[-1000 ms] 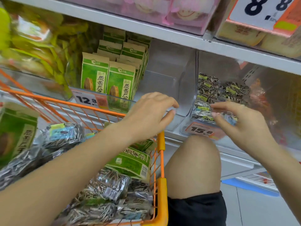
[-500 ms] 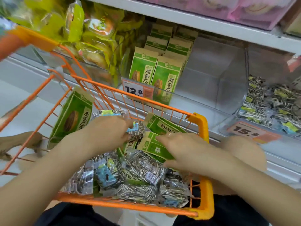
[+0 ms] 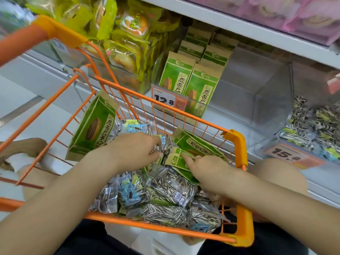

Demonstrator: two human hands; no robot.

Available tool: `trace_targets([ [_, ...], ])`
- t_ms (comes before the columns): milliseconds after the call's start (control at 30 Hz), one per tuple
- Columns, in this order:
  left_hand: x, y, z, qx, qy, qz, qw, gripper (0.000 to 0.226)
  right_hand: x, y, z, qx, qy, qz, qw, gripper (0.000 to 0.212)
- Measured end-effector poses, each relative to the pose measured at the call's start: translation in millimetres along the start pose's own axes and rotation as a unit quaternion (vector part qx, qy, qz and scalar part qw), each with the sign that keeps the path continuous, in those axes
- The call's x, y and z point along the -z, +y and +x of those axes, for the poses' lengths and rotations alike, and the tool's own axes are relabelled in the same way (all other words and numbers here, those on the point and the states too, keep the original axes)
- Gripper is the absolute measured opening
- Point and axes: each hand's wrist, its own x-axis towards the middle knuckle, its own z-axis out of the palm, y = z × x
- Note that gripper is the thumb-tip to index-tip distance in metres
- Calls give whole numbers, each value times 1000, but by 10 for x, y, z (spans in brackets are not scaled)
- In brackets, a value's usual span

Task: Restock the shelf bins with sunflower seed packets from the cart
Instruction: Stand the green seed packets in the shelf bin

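Bright, even shop light is flooding the scene, casting only soft shadows. Motion blur is smearing the orange wire cart handle [image 3: 20, 41] at ten o'clock, while wide-angle distortion is bending the white metal shelf edge [image 3: 239, 24] toward one o'clock.

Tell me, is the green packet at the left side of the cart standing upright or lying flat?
Upright, slightly tilted. The green packet stands on its bottom edge and leans against the cart's wire side, while other green packets lie flat.

Shop aisle: orange cart [image 3: 239, 144], shelf bins [image 3: 272, 107] of packaged snacks, price tags [image 3: 166, 102].
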Motion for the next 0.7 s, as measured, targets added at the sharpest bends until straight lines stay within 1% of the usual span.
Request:
trace_targets([
  [33, 1, -6, -3, 0, 6, -8, 1000, 40, 13, 48, -17, -3, -5, 25, 1000, 71],
  [133, 12, -35, -5, 3, 33, -20, 999, 40, 104, 226, -74, -36, -8, 81, 996, 10],
  [167, 18, -39, -3, 4, 44, -20, 999, 40, 130, 268, -84, -51, 1, 85, 995, 1],
  [300, 60, -26, -8, 15, 69, -48, 996, 38, 204, 362, -116, -76, 63, 106, 989, 14],
  [367, 101, -22, -27, 12, 66, -84, 994, 37, 309, 445, -172, -81, 93, 164, 979, 13],
  [400, 114, -29, -29, 9, 57, -102, 993, 39, 374, 496, -203, -77, 101, 211, 969, 10],
  [433, 132, -32, -38, 4, 47, -123, 991, 43, 438, 541, -231, -67, 104, 274, 954, 11],
  [467, 142, -46, -41, 0, 36, -145, 989, 46, 490, 569, -245, -52, 106, 351, 929, 17],
  [500, 157, -61, -47, -7, 25, -173, 985, 47, 519, 582, -257, -38, 107, 433, 894, 21],
  [533, 178, -72, -59, -16, 13, -218, 976, 45, 536, 586, -260, -25, 106, 504, 857, 20],
  [567, 199, -92, -71, -22, 4, -276, 961, 42, 534, 584, -251, -15, 102, 555, 825, 18],
  [600, 237, -109, -87, -24, 2, -343, 939, 40, 515, 583, -236, -13, 94, 594, 798, 15],
  [700, 375, -141, -154, 16, 37, -507, 861, 25, 404, 589, -164, -34, 65, 695, 715, 11],
])
